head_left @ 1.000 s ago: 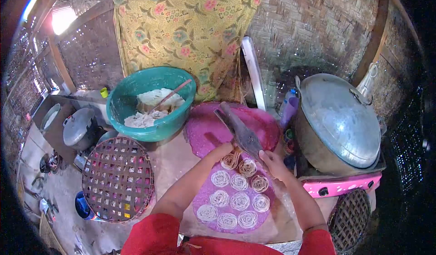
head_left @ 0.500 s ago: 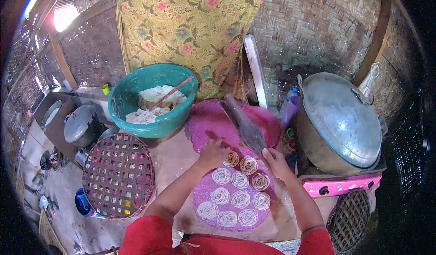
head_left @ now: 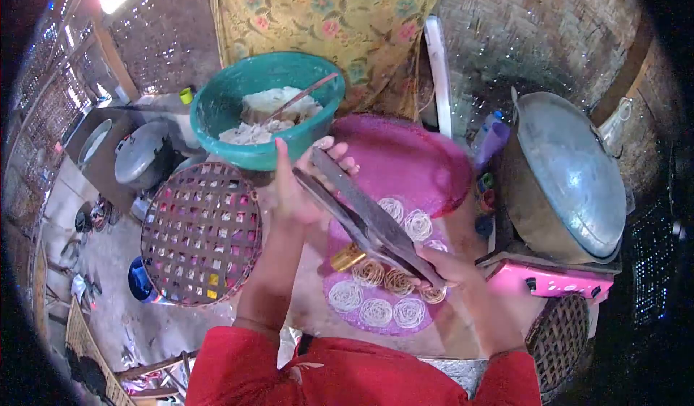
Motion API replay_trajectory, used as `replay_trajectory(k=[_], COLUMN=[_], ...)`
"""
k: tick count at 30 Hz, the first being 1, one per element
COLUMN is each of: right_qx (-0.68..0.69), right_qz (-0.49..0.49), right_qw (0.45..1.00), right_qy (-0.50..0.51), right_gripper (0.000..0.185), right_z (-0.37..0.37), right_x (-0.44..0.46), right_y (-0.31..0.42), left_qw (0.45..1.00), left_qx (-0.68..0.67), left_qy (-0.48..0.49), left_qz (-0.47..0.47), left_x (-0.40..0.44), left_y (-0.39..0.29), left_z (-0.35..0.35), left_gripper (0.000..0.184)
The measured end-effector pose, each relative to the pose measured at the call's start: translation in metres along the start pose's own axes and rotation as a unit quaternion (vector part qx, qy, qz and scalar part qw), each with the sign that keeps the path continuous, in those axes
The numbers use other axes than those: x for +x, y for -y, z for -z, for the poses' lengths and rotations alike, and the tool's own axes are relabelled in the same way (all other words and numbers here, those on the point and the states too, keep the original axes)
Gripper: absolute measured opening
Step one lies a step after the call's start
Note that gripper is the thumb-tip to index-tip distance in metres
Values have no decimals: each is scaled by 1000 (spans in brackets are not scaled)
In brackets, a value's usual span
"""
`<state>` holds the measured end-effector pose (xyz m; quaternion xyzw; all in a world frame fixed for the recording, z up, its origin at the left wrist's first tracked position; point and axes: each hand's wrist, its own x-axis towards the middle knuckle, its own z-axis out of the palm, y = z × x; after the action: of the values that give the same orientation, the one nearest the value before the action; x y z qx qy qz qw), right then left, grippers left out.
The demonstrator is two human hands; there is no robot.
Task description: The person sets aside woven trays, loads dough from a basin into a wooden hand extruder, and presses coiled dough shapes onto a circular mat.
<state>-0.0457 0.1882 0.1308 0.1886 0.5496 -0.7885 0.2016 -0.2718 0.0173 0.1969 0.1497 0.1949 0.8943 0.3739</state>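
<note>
My right hand (head_left: 459, 267) is closed around the near end of a dark wooden noodle press (head_left: 376, 221) with two long arms and a brass-coloured cylinder (head_left: 348, 257) on its underside. My left hand (head_left: 295, 195) is at the press's far end, thumb up and fingers spread, partly behind the arms; whether the palm touches them I cannot tell. Below the press is a pink sheet (head_left: 390, 142) with several round nests of thin noodle strands (head_left: 376, 313). Some nests lie in shadow, and the press hides others.
A green basin (head_left: 210, 142) with white dough (head_left: 278, 106) and a stick stands behind my left hand. At left is a woven tray (head_left: 202, 232). To the right, a large lidded pot (head_left: 571, 182) sits on a pink stove (head_left: 553, 283), with another woven tray (head_left: 560, 341) below.
My left hand has moved from the nests up to the press's far end. The press has come nearer and lower, over the nests, and its brass cylinder now shows. The camera view has shifted.
</note>
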Motion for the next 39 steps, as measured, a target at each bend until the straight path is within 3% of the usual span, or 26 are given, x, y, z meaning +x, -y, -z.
replay_trajectory(k=[1, 3, 6, 9, 13, 17, 19, 23, 29, 34, 35, 37, 39], right_qx=[38, -21, -159, -241, -374, -363, -355, -379, -400, -402, -401, -420, -425], right_qz=[-35, -25, -88, -121, -68, -15, -70, -85, -16, 52, 52, -47, -37], right_qw=[997, 999, 983, 962, 918, 923, 925, 915, 896, 904, 905, 887, 881], right_qy=[51, 21, -28, -39, -113, -124, -115, -108, -192, -133, -132, -187, -204], right_gripper=[55, 61, 70, 64, 70, 74, 72, 71, 69, 70, 70, 72, 71], right_z=[-2, -9, -15, -13, -37, -46, -59, -55, -52, -52, -51, -53, -46], right_x=[4, 12, 30, 44, 43, 49, 35, 25, 46, 41, 38, 28, 29], right_y=[4, 16, 23, 20, 37, 33, 45, 55, 41, 31, 32, 36, 32], left_qw=[1000, 998, 990, 978, 981, 981, 977, 972, 981, 981, 981, 977, 968], left_qx=[0, -47, -106, -164, -159, -132, -158, -171, -170, -139, -144, -142, -179], left_qy=[-5, -50, -91, -121, -91, -116, -117, -126, -59, -98, -92, -136, -172], left_qz=[-2, -15, -27, -40, -61, -84, -84, -99, -75, -91, -90, -85, -44], left_x=[0, 10, 16, 16, 20, 13, 8, 2, 20, 2, 0, -1, 3], left_y=[-1, 3, 14, 31, 22, -1, -3, 9, -9, -10, -6, 3, 10], left_z=[8, 39, 86, 128, 144, 121, 119, 116, 117, 115, 117, 107, 100], left_gripper=[69, 55, 53, 52, 52, 53, 52, 52, 51, 50, 50, 50, 50])
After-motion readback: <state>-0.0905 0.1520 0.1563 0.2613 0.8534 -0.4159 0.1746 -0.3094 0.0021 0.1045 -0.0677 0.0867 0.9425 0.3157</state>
